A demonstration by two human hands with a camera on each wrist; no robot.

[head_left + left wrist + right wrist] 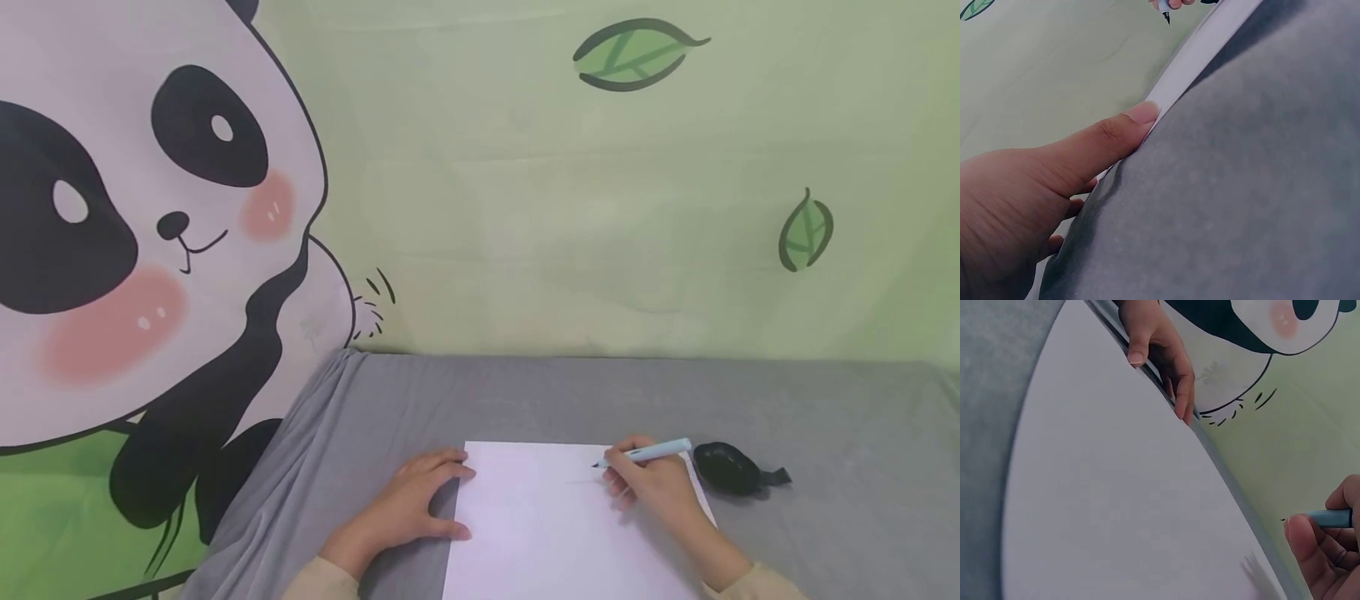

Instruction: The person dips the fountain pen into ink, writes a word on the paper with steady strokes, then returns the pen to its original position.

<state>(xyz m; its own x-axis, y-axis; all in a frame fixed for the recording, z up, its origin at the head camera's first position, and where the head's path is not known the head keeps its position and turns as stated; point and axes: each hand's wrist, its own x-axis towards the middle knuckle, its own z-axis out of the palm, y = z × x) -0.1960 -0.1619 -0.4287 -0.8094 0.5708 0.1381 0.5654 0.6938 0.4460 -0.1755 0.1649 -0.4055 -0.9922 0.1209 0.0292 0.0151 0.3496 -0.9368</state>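
Observation:
A sheet of white paper (536, 533) lies on the grey cloth. My right hand (656, 487) pinches a light blue pen (660, 451) over the sheet's upper right part, its dark tip pointing left. In the right wrist view the pen (1330, 518) shows between thumb and fingers, apart from the paper (1104, 475). My left hand (405, 508) rests at the sheet's left edge, thumb and fingertips on the paper, fingers spread. The left wrist view shows the left thumb (1107, 137) lying on the paper's edge, the other fingers partly hidden behind the cloth.
Right of the paper sits a glossy black object (726, 468) with a short tail-like end; its kind is unclear. Grey cloth (840, 450) covers the table. Behind it hangs a pale green backdrop (480, 208) with a painted panda (247, 50) and leaves.

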